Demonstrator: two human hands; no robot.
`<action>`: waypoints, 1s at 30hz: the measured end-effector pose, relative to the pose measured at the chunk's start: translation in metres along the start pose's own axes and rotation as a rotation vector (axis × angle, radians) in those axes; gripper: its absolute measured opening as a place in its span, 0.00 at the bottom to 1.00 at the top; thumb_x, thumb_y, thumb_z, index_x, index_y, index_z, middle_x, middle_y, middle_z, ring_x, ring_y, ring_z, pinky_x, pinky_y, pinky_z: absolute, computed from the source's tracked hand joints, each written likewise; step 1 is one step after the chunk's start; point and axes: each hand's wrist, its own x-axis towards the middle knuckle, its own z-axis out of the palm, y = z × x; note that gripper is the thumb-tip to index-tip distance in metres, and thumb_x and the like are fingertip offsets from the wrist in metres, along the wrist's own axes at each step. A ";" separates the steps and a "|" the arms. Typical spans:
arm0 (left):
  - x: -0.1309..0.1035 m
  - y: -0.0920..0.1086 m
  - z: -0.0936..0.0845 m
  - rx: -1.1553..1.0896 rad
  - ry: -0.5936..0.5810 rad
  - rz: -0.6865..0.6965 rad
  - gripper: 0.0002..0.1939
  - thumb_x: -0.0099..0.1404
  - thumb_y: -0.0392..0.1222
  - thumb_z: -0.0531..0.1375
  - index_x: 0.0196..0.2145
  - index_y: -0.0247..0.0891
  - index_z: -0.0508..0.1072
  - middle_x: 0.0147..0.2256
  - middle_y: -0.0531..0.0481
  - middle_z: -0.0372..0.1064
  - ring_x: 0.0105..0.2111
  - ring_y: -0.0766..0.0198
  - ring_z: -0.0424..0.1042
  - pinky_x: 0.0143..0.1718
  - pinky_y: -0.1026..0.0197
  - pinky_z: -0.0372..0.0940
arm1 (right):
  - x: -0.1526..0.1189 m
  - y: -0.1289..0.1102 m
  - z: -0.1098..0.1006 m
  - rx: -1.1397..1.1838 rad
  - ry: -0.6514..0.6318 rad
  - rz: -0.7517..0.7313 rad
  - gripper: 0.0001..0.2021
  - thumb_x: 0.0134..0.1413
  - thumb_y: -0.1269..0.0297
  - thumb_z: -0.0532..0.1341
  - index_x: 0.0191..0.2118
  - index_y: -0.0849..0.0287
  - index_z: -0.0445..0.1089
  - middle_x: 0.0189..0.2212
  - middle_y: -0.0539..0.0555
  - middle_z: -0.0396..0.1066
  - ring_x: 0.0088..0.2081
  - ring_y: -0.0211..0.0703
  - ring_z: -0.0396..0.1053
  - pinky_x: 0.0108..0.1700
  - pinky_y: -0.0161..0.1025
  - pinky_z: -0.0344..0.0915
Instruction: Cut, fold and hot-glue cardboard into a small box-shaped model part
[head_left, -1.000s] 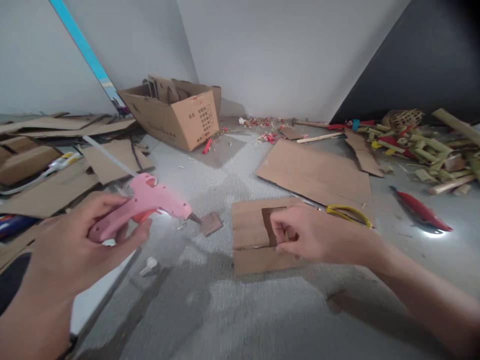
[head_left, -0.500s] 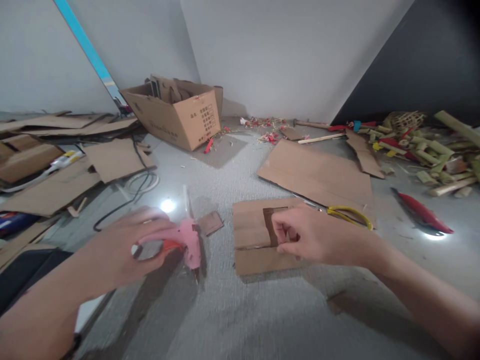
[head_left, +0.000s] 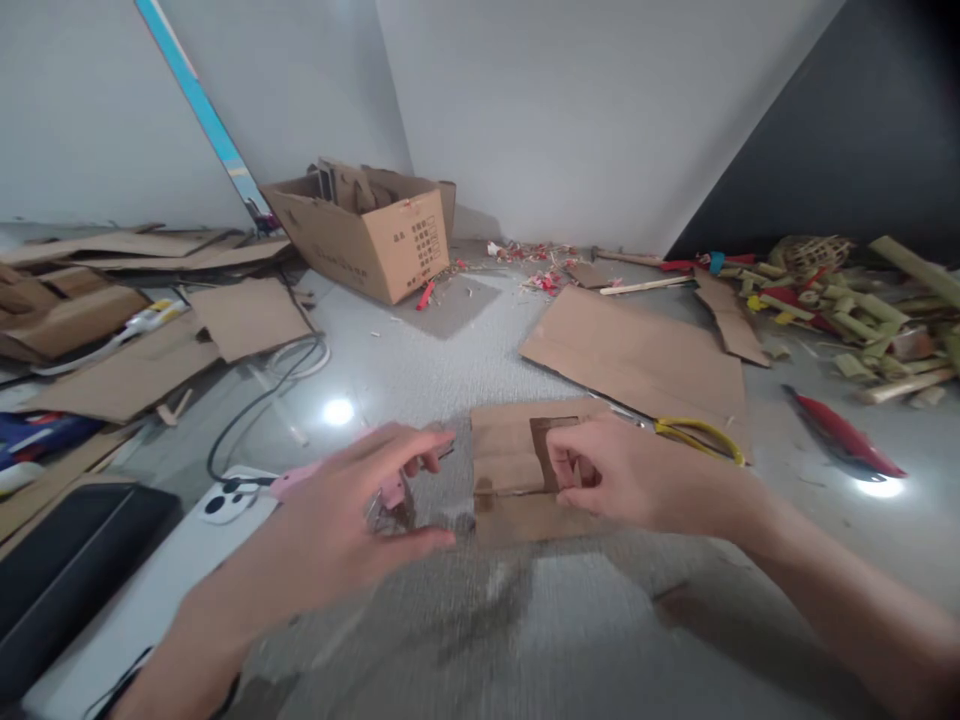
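My left hand [head_left: 352, 505] is open above the floor, thumb and fingers spread apart, left of a flat cardboard piece [head_left: 506, 450]. Behind it lies a pink hot glue gun [head_left: 391, 490], mostly covered by the hand. At the left fingertips a small scrap of cardboard [head_left: 445, 452] shows in part; whether the fingers touch it I cannot tell. My right hand [head_left: 607, 465] is closed, fingers curled and pinched on the cardboard piece beside its dark brown rectangular patch [head_left: 540, 445]. Its fingertips partly hide what they grip.
Yellow-handled scissors [head_left: 701, 440] lie against a larger cardboard sheet [head_left: 645, 350]. A red knife-like tool [head_left: 847, 430] is at right, near cut bamboo pieces [head_left: 862, 320]. A cardboard box [head_left: 360, 245] stands behind. At left are a white phone [head_left: 232, 500] and a black case [head_left: 82, 570].
My left hand has let go of the glue gun and moved right toward the cardboard piece, its fingers opening. The right hand keeps its place. The view has shifted slightly.
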 end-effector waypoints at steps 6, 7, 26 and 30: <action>0.002 0.015 0.016 0.101 0.088 0.126 0.31 0.59 0.50 0.71 0.56 0.42 0.66 0.53 0.44 0.70 0.48 0.51 0.73 0.45 0.53 0.70 | -0.002 -0.008 0.010 -0.153 0.264 -0.046 0.13 0.56 0.57 0.69 0.38 0.56 0.66 0.40 0.52 0.71 0.41 0.50 0.68 0.38 0.43 0.60; -0.001 0.021 0.019 0.127 0.137 0.165 0.25 0.60 0.49 0.70 0.51 0.40 0.68 0.47 0.46 0.73 0.43 0.53 0.74 0.41 0.54 0.70 | 0.000 -0.011 0.011 -0.154 0.270 -0.106 0.14 0.56 0.57 0.69 0.40 0.56 0.66 0.43 0.54 0.70 0.44 0.51 0.68 0.42 0.44 0.62; -0.024 0.052 0.091 0.439 -0.132 0.372 0.26 0.62 0.28 0.59 0.58 0.28 0.66 0.30 0.48 0.77 0.21 0.58 0.75 0.20 0.57 0.67 | 0.076 -0.032 -0.042 -0.304 -0.243 -0.730 0.15 0.62 0.77 0.57 0.48 0.53 0.74 0.53 0.51 0.75 0.67 0.47 0.59 0.69 0.50 0.53; -0.026 0.044 0.097 0.428 -0.025 0.402 0.21 0.62 0.28 0.58 0.54 0.27 0.67 0.29 0.49 0.77 0.20 0.60 0.73 0.19 0.57 0.65 | 0.114 -0.042 -0.046 -0.337 -0.466 -0.541 0.18 0.58 0.72 0.62 0.54 0.54 0.73 0.56 0.53 0.74 0.63 0.53 0.63 0.62 0.49 0.61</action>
